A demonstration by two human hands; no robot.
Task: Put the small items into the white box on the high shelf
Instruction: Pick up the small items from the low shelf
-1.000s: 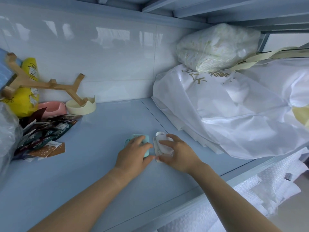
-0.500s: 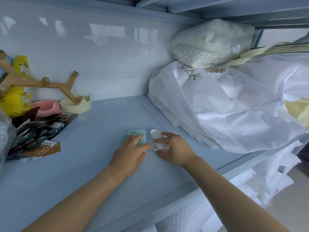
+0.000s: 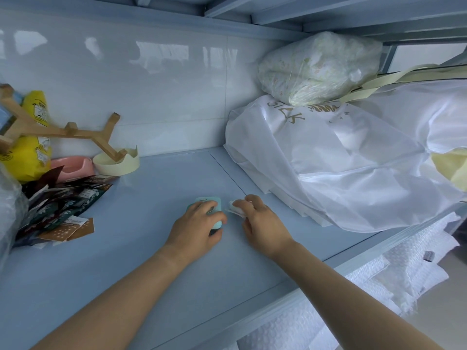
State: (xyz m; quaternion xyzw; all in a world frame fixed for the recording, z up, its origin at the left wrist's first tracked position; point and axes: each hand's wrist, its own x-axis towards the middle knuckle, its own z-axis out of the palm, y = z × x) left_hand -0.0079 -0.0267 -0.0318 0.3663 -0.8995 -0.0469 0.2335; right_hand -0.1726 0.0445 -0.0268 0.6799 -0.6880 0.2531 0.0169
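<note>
Left grip: the left hand lies over a small teal item, fingers curled round it, just below frame centre. Right grip: the right hand pinches a small white item between thumb and fingertips, just right of the teal one. Both items rest on or barely above the pale blue shelf; which cannot be told.

Change noted: a second ago the fingers lay on top of the items; both grips have since closed further and cover more of them. Judgement: pick-up is secured, lift is the next step.

A large white bag fills the right of the frame, and loose packets lie at the left. The white box is not in view, so placement is outstanding.
</note>
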